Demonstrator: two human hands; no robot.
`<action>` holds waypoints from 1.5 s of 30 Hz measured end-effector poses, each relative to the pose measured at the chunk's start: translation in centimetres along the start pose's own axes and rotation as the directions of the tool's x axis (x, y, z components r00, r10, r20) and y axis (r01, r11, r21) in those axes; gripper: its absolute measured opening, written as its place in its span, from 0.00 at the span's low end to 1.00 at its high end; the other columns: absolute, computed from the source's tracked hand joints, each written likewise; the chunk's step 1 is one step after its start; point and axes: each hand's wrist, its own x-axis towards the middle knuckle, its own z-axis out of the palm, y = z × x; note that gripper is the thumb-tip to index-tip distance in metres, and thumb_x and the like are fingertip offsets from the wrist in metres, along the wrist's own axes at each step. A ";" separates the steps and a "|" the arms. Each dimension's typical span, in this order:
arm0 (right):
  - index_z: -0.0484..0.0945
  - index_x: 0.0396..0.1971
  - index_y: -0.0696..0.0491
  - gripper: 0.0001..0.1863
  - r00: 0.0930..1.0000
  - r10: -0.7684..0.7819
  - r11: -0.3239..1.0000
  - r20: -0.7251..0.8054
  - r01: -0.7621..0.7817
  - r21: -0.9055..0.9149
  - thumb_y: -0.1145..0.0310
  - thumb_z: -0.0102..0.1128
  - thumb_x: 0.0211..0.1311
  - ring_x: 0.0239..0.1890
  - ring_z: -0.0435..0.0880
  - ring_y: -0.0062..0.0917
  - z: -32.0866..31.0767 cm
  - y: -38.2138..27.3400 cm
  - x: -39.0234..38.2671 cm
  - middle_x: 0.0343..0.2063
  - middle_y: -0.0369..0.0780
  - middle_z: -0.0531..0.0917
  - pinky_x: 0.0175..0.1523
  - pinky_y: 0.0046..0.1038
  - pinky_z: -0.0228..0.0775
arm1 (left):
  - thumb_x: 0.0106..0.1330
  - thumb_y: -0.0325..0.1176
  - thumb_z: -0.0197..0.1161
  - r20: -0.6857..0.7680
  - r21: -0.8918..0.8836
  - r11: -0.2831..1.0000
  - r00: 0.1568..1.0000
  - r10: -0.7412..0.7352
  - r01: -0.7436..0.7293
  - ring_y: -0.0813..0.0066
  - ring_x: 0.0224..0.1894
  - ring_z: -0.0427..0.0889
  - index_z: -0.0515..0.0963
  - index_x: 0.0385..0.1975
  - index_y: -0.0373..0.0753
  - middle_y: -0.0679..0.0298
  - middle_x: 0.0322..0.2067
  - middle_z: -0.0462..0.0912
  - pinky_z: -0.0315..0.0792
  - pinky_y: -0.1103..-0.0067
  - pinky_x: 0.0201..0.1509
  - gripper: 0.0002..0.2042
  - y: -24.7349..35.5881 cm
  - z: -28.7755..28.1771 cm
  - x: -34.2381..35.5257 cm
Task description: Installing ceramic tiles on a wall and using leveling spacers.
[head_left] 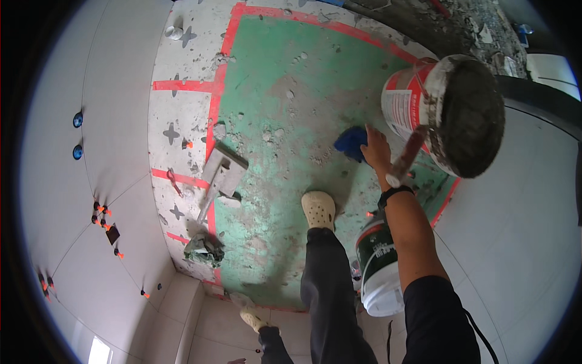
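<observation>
My right hand (377,149) reaches down over the green floor sheet, its fingers closed on a crumpled blue cloth (350,144) low by the floor. Right beside that hand stands a white-and-red bucket (405,100) filled with grey mortar (473,118). A tool handle (410,155), reddish with a pale end, sticks out past the bucket's side above my wrist. Of my left hand (236,361) only a sliver shows at the lower edge, so its grip is hidden.
A notched trowel (225,173) lies on the floor to the left, near a crumpled plastic bag (204,250). A dark-green and white bucket (377,261) stands beside my right forearm. Mortar crumbs (273,133) litter the green sheet (267,79). Tile clips (102,212) stud the left wall.
</observation>
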 end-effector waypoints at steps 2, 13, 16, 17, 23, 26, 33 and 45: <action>0.70 0.59 0.51 0.31 0.999 0.010 1.000 -0.043 -0.011 -0.026 0.68 0.67 0.53 0.53 0.78 0.47 -0.1 1.0 1.0 0.51 0.49 0.78 0.56 0.45 0.73 | 0.73 0.46 0.56 0.043 0.019 1.000 0.999 0.008 -0.009 0.75 0.36 0.75 0.81 0.52 0.41 0.62 0.33 0.81 0.71 0.74 0.42 0.18 0.8 1.4 1.7; 0.74 0.51 0.58 0.22 0.885 -0.436 0.746 -0.164 0.457 0.484 0.68 0.62 0.54 0.41 0.79 0.45 -21.1 -14.0 -23.4 0.37 0.47 0.80 0.48 0.44 0.70 | 0.70 0.49 0.58 0.002 -0.049 0.968 0.969 0.248 -0.247 0.56 0.44 0.83 0.80 0.47 0.36 0.50 0.41 0.85 0.76 0.65 0.46 0.21 0.5 -0.9 -3.7; 0.76 0.38 0.55 0.12 0.843 -0.467 0.722 0.266 0.190 0.665 0.64 0.62 0.58 0.36 0.83 0.43 -30.8 -18.7 -29.5 0.30 0.45 0.82 0.39 0.41 0.73 | 0.66 0.53 0.64 -0.006 -0.080 0.896 0.899 0.438 -0.437 0.52 0.53 0.82 0.78 0.54 0.37 0.50 0.51 0.82 0.74 0.65 0.57 0.27 6.7 -1.1 -2.9; 0.75 0.36 0.55 0.12 0.783 -0.614 0.565 0.097 0.350 0.747 0.64 0.63 0.59 0.34 0.83 0.42 -32.5 -21.9 -31.2 0.29 0.45 0.82 0.37 0.41 0.73 | 0.68 0.56 0.60 -0.057 -0.125 0.831 0.840 0.540 -0.543 0.53 0.55 0.80 0.76 0.58 0.37 0.49 0.54 0.81 0.72 0.65 0.59 0.29 5.6 -0.3 -1.2; 0.73 0.36 0.55 0.12 0.508 -0.858 0.382 0.078 0.529 0.757 0.66 0.66 0.61 0.28 0.80 0.31 -42.4 -35.5 -40.2 0.27 0.42 0.80 0.35 0.33 0.73 | 0.71 0.52 0.58 0.124 -0.435 0.708 0.741 0.660 -0.557 0.69 0.51 0.80 0.78 0.55 0.35 0.56 0.49 0.84 0.71 0.72 0.59 0.25 4.7 -3.1 -5.3; 0.74 0.37 0.56 0.13 0.466 -0.885 0.329 0.010 0.609 0.722 0.65 0.67 0.61 0.25 0.79 0.29 -45.8 -39.5 -43.5 0.24 0.41 0.79 0.32 0.31 0.71 | 0.71 0.46 0.61 -0.030 -0.550 0.553 0.677 0.736 -0.626 0.73 0.47 0.81 0.80 0.51 0.34 0.61 0.43 0.84 0.74 0.73 0.55 0.20 0.8 -6.4 -7.8; 0.76 0.42 0.56 0.17 0.582 -0.773 0.530 0.254 0.371 0.763 0.62 0.69 0.61 0.28 0.79 0.19 -46.6 -46.1 -50.6 0.29 0.37 0.83 0.33 0.29 0.72 | 0.67 0.27 0.67 -0.410 -0.817 -0.106 0.440 0.799 -0.567 0.81 0.42 0.81 0.79 0.44 0.35 0.67 0.40 0.84 0.75 0.78 0.49 0.08 -7.4 -14.5 -13.3; 0.70 0.60 0.55 0.32 0.225 -0.939 0.329 0.260 0.366 0.871 0.69 0.72 0.56 0.52 0.79 0.26 -50.6 -60.6 -59.1 0.51 0.41 0.80 0.54 0.31 0.72 | 0.53 0.19 0.63 -0.489 0.197 -0.033 -0.127 0.863 -0.980 0.51 0.52 0.79 0.77 0.48 0.42 0.56 0.47 0.81 0.76 0.64 0.54 0.20 -16.6 -27.2 -25.9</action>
